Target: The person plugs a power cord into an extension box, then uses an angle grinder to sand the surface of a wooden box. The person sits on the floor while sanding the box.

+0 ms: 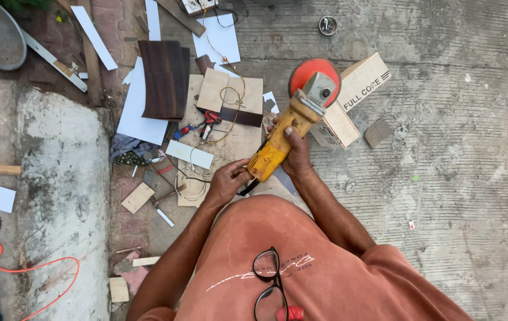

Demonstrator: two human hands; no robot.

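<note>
While the right hand [294,156] is clenching the yellow angle grinder [292,122], its long axis is running upward toward the orange disc [306,72], left hand [226,181] fingers pinching its rear end.

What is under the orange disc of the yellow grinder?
Under the orange disc of the yellow grinder lies a cardboard box on the concrete floor; the box's left corner is covered.
</note>
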